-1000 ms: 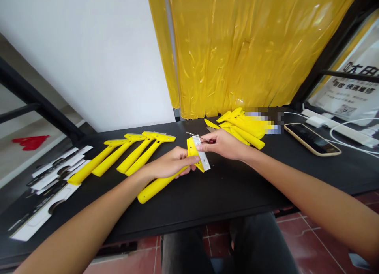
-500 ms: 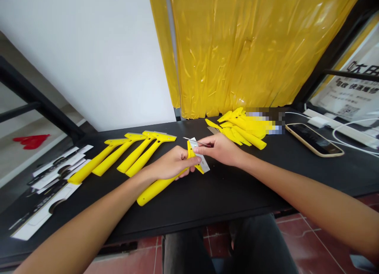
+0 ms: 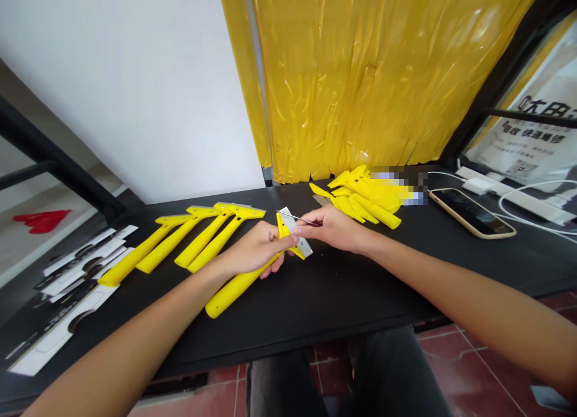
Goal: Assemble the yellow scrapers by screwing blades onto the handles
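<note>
My left hand (image 3: 261,249) is wrapped round a yellow scraper (image 3: 238,286) just below its head, with the handle slanting down to the left. A flat metal blade plate (image 3: 305,246) lies along the scraper's head, and my left thumb presses on it. In my right hand (image 3: 331,226) is a thin screwdriver (image 3: 295,216), pinched between thumb and fingers, its shaft pointing left across the top of the head. The right fingertips touch the blade plate. To the left, several more yellow scrapers (image 3: 215,246) lie in a fanned row on the black table.
White-and-black cardboard sleeves (image 3: 58,339) lie at the far left. Behind my right hand is a pile of yellow scraper parts (image 3: 369,200), partly blurred out. A phone (image 3: 473,213), a white power strip (image 3: 532,197) and cables sit at the right. Yellow plastic strips (image 3: 360,80) hang behind the black table (image 3: 360,303).
The scraper and both hands sit slightly further left in view, and the head has tilted a little. The whole view has shifted slightly. Both grips stay the same.
</note>
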The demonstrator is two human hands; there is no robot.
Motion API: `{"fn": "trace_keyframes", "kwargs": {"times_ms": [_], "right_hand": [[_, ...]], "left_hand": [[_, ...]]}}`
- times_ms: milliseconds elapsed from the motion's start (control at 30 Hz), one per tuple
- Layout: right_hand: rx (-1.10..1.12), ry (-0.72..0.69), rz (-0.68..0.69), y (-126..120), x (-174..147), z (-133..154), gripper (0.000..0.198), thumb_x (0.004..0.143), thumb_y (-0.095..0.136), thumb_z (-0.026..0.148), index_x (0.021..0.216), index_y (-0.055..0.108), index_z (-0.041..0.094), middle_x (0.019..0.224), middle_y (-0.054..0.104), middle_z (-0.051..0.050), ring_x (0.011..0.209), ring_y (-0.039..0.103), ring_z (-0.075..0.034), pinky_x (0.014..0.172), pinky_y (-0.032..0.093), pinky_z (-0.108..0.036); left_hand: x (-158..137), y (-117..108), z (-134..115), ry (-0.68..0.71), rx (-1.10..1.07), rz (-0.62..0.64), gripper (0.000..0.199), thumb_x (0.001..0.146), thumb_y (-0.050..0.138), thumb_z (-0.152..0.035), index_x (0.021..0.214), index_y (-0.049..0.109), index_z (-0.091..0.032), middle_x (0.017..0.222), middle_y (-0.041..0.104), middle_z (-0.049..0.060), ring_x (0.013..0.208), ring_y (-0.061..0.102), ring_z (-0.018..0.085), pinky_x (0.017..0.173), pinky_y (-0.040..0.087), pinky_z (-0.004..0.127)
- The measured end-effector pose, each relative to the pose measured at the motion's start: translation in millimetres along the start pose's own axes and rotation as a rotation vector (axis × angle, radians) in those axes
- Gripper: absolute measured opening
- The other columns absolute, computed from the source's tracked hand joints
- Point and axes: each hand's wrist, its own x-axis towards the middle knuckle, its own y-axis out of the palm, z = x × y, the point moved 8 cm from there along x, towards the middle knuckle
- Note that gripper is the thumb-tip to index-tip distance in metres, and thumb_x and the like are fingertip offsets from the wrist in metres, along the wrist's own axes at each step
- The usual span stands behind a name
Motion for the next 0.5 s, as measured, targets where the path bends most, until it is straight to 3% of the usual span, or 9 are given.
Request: {"fn": "trace_keyframes", "kwargs": {"times_ms": [67, 133, 200, 267, 367, 500], "right_hand": [[-0.034, 0.014, 0.004, -4, 1, 0, 0.041, 0.087, 0.063, 0.056, 0.075, 0.069, 0.017, 0.068, 0.058, 0.002, 0.065, 0.046, -0.012, 0.062, 0.035, -0.026], [-0.127, 0.046, -0.06, -22, 1, 0, 0.044, 0.094, 0.053, 0.055, 0.08, 0.072, 0.017, 0.065, 0.06, 0.001, 0.063, 0.05, -0.013, 0.064, 0.038, -0.027], [-0.262, 0.121, -0.302, -64, -2, -3, 0.049, 0.099, 0.041, 0.051, 0.091, 0.073, 0.015, 0.059, 0.059, 0.0, 0.058, 0.052, -0.015, 0.063, 0.04, -0.028], [-0.489, 0.164, -0.452, -99, -6, -4, 0.046, 0.1, 0.039, 0.044, 0.095, 0.074, 0.014, 0.073, 0.069, -0.006, 0.068, 0.06, -0.018, 0.068, 0.041, -0.03], [-0.796, 0.217, -0.408, -120, -4, -15, 0.042, 0.098, 0.043, 0.042, 0.092, 0.075, 0.016, 0.087, 0.074, -0.011, 0.08, 0.064, -0.024, 0.07, 0.04, -0.032], [-1.003, 0.444, -0.292, -116, -2, -41, 0.043, 0.092, 0.052, 0.054, 0.1, 0.075, 0.018, 0.101, 0.075, -0.015, 0.09, 0.067, -0.029, 0.069, 0.042, -0.034]], "left_hand": [[0, -1, 1, -0.008, -0.002, -0.004, 0.056, 0.098, 0.051, -0.047, 0.051, 0.056, -0.017, 0.042, 0.054, 0.0, 0.033, 0.05, 0.01, 0.044, 0.04, 0.023], [0, -3, 1, -0.018, -0.015, -0.022, 0.053, 0.097, 0.052, -0.048, 0.053, 0.056, -0.017, 0.044, 0.055, 0.001, 0.033, 0.05, 0.011, 0.04, 0.037, 0.022], [0, -7, 3, -0.038, -0.033, -0.049, 0.052, 0.097, 0.052, -0.047, 0.055, 0.056, -0.017, 0.046, 0.057, 0.001, 0.033, 0.05, 0.011, 0.04, 0.036, 0.022], [1, -10, 5, -0.068, -0.038, -0.066, 0.054, 0.097, 0.05, -0.048, 0.054, 0.056, -0.017, 0.045, 0.057, 0.002, 0.033, 0.05, 0.011, 0.04, 0.036, 0.022], [2, -11, 7, -0.089, -0.047, -0.071, 0.058, 0.098, 0.048, -0.047, 0.049, 0.057, -0.016, 0.04, 0.054, 0.003, 0.032, 0.048, 0.01, 0.043, 0.038, 0.022], [5, -8, 11, -0.098, -0.1, -0.065, 0.058, 0.097, 0.051, -0.047, 0.048, 0.058, -0.016, 0.04, 0.054, 0.003, 0.031, 0.047, 0.01, 0.041, 0.035, 0.022]]}}
